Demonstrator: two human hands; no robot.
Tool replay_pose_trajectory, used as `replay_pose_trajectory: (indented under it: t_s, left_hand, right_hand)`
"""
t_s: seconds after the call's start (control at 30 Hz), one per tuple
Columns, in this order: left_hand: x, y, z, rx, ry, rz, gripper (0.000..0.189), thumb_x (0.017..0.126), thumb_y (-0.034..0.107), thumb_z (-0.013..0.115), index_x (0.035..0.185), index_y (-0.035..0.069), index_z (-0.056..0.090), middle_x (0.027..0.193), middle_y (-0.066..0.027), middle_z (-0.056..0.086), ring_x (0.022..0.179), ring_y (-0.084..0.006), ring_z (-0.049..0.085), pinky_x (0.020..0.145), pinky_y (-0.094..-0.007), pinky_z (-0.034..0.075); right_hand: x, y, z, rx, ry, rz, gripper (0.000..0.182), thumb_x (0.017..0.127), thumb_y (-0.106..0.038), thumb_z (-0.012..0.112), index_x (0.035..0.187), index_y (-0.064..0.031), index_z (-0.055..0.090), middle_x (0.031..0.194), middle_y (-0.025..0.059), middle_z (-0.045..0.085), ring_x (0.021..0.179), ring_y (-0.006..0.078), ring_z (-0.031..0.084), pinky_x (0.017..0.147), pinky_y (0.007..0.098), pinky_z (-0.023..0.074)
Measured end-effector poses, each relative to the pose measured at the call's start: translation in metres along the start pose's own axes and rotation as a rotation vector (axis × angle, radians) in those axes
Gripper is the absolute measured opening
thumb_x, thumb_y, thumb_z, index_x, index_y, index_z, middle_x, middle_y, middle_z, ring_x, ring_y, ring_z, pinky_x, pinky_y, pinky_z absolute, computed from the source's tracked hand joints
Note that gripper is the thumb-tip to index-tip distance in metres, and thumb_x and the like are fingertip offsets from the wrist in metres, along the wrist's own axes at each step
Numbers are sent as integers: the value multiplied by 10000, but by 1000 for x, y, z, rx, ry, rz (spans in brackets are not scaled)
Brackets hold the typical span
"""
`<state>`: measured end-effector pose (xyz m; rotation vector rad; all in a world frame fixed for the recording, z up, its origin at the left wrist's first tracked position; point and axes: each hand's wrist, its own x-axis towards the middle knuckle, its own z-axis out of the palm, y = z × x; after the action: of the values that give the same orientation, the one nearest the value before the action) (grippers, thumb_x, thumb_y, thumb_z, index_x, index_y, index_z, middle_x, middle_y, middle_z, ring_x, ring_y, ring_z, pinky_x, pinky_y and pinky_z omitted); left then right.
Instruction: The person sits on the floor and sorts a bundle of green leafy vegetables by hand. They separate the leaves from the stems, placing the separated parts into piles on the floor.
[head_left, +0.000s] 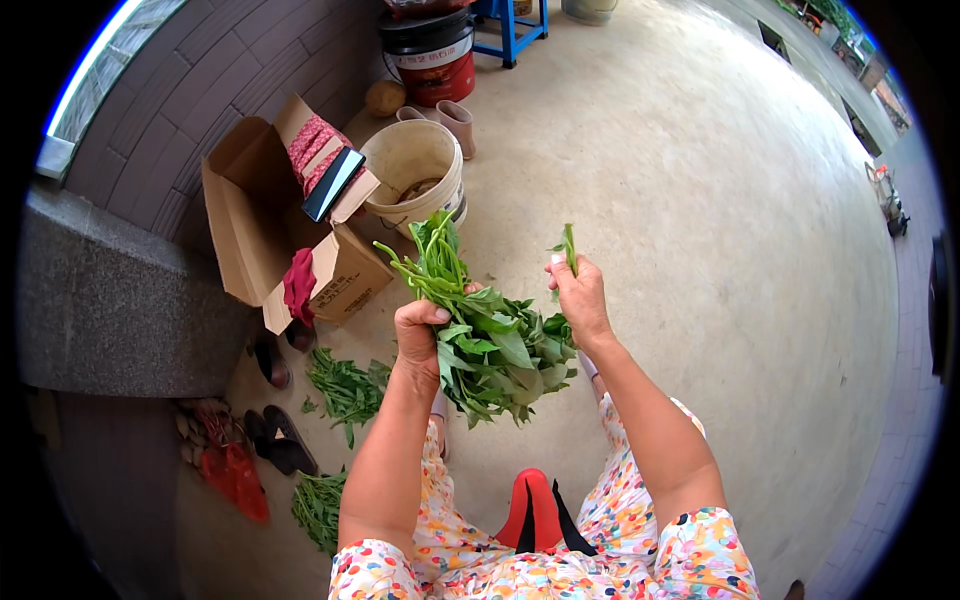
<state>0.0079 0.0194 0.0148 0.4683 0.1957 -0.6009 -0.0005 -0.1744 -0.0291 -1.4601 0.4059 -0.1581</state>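
My left hand (421, 330) is closed around a large bunch of leafy green stems (499, 337), its cut ends pointing up and left and its leaves hanging to the right. To the right of the bunch, my right hand (579, 289) grips a short piece of green stem (570, 247) upright between thumb and fingers. Two more heaps of greens lie on the floor at the left, one (349, 386) beside my left forearm and another (321, 510) lower down.
An open cardboard box (352, 281) with a phone (334, 184) on its flap stands at the left. Beside it are a white bucket (416, 161), boots (456, 124) and a red paint bucket (431, 67). Dark slippers (289, 442) and a red net bag (234, 480) lie lower left.
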Motion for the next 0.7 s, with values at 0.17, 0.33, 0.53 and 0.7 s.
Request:
replay_pose_trajectory:
  t_s: [0.17,0.33,0.53,0.7]
  left_hand:
    - [0,0,-4,102,-129,-8,411,425,160,509,799,-8,495,804,-143,502,714,-264,491,692,-353,448]
    - [-2,-2,-1,224,-203,-6,395,405,221,515,748,32,460,732,-114,452,627,-217,412,604,-315,387]
    - [0,-2,-5,252,-381,-18,388,406,231,528,740,46,461,715,-92,435,615,-187,383,590,-293,355]
    - [-1,-5,7,286,-29,-11,387,466,166,515,814,-2,494,779,-143,512,699,-234,486,678,-318,437]
  right_hand:
    - [-7,-16,-2,178,-124,187,86,763,-97,588,749,-13,584,625,-19,491,580,66,424,530,215,345]
    - [-11,-22,-1,185,-204,151,76,748,-86,606,755,-10,604,635,-27,499,586,59,422,532,213,342]
    - [-12,-24,2,195,-239,61,81,755,-99,631,777,-22,615,611,-59,478,522,23,369,456,183,282]
    - [-16,-32,4,175,-291,12,90,769,-116,636,746,-30,622,602,-78,468,561,18,367,499,200,300]
